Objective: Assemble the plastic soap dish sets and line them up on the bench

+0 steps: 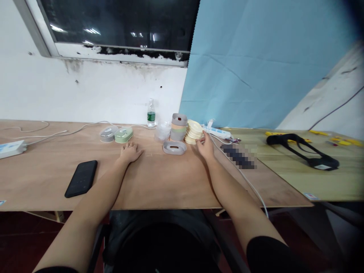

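Observation:
My left hand lies on the wooden table with its fingers spread, holding nothing. Just beyond its fingertips stand a green rounded container and a grey one. My right hand is at the right side of a stack of cream-coloured shallow pieces, thumb and fingers bent at its edge. Left of that stack rises a pile of grey, orange and green oval rings. A single grey oval ring lies in front of it. Clear plastic pieces are heaped to its left.
A water bottle stands against the wall. A black phone lies left of my forearm. Power strips with white cables lie at right and far left. A black strapped frame and yellow items are on the right-hand table.

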{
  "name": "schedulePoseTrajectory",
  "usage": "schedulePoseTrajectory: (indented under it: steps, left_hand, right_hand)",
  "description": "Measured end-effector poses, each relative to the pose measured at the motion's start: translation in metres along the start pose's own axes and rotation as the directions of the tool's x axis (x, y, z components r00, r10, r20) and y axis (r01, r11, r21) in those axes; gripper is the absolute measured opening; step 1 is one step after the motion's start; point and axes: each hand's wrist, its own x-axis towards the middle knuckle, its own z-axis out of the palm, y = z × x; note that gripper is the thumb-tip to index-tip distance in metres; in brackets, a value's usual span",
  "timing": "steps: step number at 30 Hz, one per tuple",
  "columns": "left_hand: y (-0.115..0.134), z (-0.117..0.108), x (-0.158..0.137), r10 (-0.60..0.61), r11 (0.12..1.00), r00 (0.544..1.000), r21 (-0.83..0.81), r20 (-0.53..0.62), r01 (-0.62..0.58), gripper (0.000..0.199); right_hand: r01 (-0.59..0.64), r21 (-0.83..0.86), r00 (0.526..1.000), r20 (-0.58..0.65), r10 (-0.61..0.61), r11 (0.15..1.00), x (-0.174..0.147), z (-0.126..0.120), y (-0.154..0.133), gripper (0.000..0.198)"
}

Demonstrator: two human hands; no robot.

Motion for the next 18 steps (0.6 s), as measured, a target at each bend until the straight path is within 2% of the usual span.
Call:
schedulePoseTrajectory:
  steps: [18]
  left_hand:
    - [0.0015, -0.0027, -0.0013, -0.008, 1.0, 1.0, -0.001, 0.002, 0.008, 0.071]
  right_hand:
    - [-0.005, 0.061, 1.0, -0.031, 0.007, 0.998, 0.0051, 0.0018, 0.0026, 0.062]
